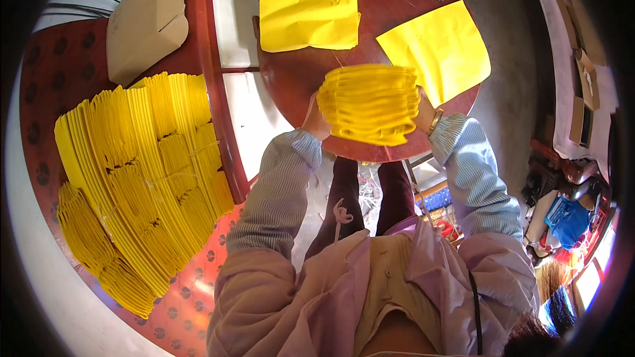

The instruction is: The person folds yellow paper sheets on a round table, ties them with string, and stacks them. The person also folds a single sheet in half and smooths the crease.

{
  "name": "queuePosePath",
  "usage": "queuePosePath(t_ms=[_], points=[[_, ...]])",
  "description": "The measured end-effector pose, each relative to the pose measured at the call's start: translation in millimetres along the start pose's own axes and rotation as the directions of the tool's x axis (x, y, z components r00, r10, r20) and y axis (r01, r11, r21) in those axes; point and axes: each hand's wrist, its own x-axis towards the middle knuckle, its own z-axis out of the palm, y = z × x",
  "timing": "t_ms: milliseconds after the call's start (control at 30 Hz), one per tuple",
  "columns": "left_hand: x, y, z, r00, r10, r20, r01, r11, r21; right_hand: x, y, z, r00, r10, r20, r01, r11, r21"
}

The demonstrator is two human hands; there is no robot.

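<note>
Over the near edge of the round red bench (297, 78), I had a thick yellow stack (368, 106) between my two hands, its many layers running roughly from side to side. The long axis went across my body, from left hand (316, 121) to right hand (425, 111), and neither was clearly nearer: each had one end. My fingers stood apart by the length of the stack, pressed around its ends; the tips were hidden by the layers, so I could not tell how far they curled. The layers were a little blurred, and I could not tell whether the underside touched the wood.

So the stack lay directly between my fingers, in front of my body. Past it, a wrinkled yellow sheet (309, 6) lay on the far left part of the bench, and a tilted yellow sheet (440, 49) lay to the right, its near side close to my right hand. Well off to the left, nearer my left hand, a big yellow pile (142, 178) rested on a red patterned cloth (188, 311).
</note>
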Motion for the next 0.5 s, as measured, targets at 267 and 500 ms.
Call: queuePosePath(t_ms=[267,500], points=[[-42,-24,37,0.896,-0.424,-0.135,0.335,0.842,-0.424,22,14,-6,0.689,0.233,0.686,-0.665,0.579,0.471],[-36,-118,57,0.792,-0.603,-0.096,0.358,0.585,-0.728,54,103,54,0.41,0.473,0.78,-0.729,0.684,-0.031]])
